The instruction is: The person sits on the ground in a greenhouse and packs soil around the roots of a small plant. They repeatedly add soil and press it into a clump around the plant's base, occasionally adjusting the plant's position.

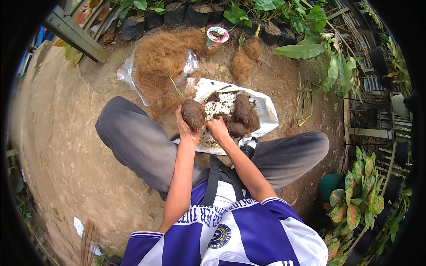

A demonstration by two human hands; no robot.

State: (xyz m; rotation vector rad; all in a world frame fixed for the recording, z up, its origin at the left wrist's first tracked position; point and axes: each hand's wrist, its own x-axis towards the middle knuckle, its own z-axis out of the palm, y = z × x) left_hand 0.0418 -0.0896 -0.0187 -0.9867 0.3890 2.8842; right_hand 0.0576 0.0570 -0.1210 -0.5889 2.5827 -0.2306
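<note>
My left hand [185,125] holds a brown fibrous root ball [193,114] with one long green leaf standing from its top. Close to its right side, my right hand [217,128] has its fingers curled at the edge of some dark soil; whether they pinch anything is hidden. Beneath both hands a white plastic sheet or sack [266,111] lies spread, specked with soil. On it rest several dark, fibre-covered lumps [244,108]. Beyond my left hand, a heap of loose brown coconut-like fibre [159,63] lies on a clear plastic bag [127,73].
A plastic cup [216,41] stands beyond the sheet, beside fibre-wrapped root balls [242,65] with leaves. Black-bagged plants [198,15] line the far edge. Cut leaves [303,99] lie at right, near a slatted structure [371,133]. A metal post [75,35] stands at upper left.
</note>
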